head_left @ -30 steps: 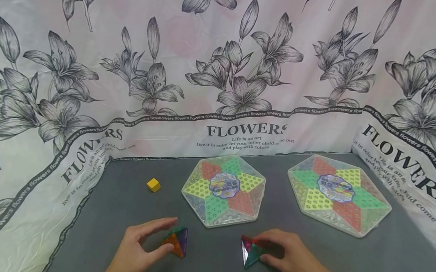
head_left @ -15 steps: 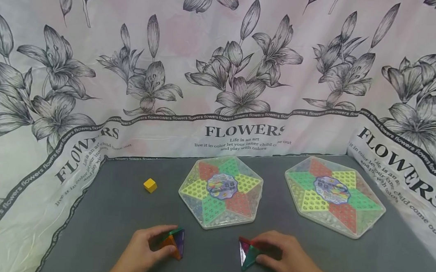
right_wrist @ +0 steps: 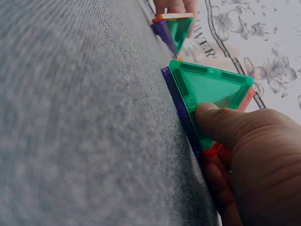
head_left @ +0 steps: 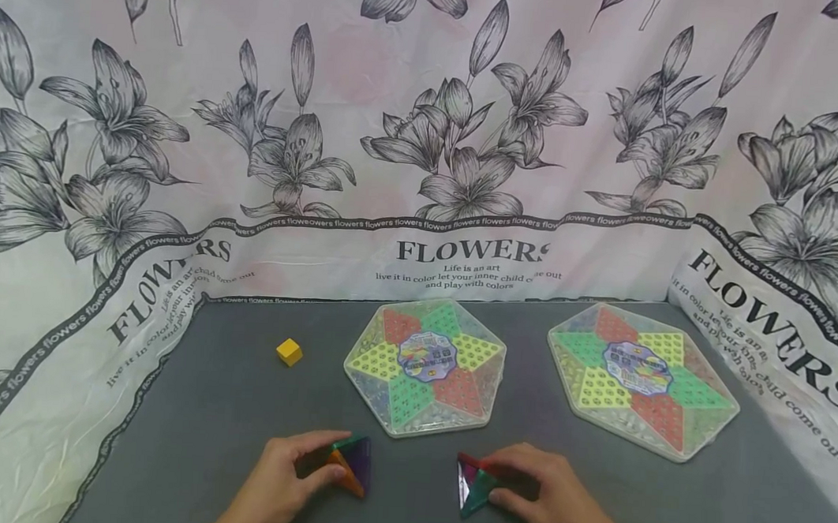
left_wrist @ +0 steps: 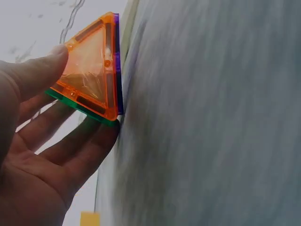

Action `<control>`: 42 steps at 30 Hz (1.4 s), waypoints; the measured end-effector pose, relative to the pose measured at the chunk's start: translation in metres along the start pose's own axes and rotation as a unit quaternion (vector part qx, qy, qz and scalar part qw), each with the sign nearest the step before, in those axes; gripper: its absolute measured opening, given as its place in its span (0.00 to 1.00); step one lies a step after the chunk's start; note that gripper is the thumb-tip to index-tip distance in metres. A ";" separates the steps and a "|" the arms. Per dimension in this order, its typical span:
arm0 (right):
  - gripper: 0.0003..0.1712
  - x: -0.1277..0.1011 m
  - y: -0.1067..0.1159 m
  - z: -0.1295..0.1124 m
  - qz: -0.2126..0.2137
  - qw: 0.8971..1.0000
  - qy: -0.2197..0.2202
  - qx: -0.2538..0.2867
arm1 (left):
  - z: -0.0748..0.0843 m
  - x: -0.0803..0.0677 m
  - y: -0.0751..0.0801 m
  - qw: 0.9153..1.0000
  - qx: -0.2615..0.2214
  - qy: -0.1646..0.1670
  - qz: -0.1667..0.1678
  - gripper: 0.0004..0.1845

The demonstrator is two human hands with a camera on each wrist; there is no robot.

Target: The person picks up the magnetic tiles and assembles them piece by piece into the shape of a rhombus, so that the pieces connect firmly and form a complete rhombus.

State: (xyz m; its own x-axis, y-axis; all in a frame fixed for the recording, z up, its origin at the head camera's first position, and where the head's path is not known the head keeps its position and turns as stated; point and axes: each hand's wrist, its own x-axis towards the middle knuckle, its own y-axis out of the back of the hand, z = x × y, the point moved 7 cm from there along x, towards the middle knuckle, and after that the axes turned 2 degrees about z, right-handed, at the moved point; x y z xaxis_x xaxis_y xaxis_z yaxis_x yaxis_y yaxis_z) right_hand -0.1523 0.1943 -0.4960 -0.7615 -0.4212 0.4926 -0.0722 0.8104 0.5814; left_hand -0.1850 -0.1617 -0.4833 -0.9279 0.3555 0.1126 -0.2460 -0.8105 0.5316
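My left hand (head_left: 283, 472) pinches a small pyramid of translucent triangular magnetic tiles, its thumb on the orange tile (left_wrist: 87, 66) and its fingers along the green one. A purple tile (head_left: 361, 460) forms the side facing right in the head view. Across a short gap, my right hand (head_left: 545, 489) holds a second tile pyramid (head_left: 476, 490). Its thumb presses the green tile (right_wrist: 214, 84) in the right wrist view, while fingers lie behind by the red tile; a purple tile (right_wrist: 181, 108) sits against the grey surface. Both pyramids are apart and low at the table.
Beyond the hands lie two hexagonal Chinese checkers boxes, one in the middle (head_left: 424, 364) and one at right (head_left: 640, 376). A yellow cube (head_left: 289, 353) stands at left on the grey table (head_left: 241, 402). Flower-printed cloth (head_left: 461, 272) borders the back and sides.
My left fingers have come in onto the orange, green and purple pyramid, which has then shifted slightly right, towards the other. My right hand keeps its hold almost in place.
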 end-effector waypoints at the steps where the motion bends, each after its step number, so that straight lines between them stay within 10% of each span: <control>1: 0.25 0.000 0.000 0.000 0.000 1.000 0.000 0.000 | 0.003 0.001 -0.004 1.000 -0.010 -0.006 -0.012 0.23; 9: 0.25 0.001 0.001 -0.003 0.005 1.000 0.008 0.001 | 0.031 0.016 -0.045 0.996 -0.025 -0.038 -0.080 0.23; 20: 0.25 -0.002 0.000 0.000 0.001 1.000 0.004 -0.014 | 0.062 0.037 -0.087 0.992 0.037 -0.102 -0.071 0.22; 42: 0.24 0.000 0.000 0.000 0.000 1.000 -0.007 -0.013 | 0.061 0.039 -0.097 0.990 0.075 -0.070 -0.095 0.14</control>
State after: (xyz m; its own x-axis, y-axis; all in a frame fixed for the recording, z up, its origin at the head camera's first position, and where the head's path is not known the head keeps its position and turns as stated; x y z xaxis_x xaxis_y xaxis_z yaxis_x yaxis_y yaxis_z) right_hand -0.1519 0.1938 -0.4960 -0.7706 -0.4148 0.4838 -0.0556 0.8000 0.5974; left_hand -0.1805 -0.0412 -0.4794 -0.8184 0.5646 0.1070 -0.3590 -0.6478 0.6719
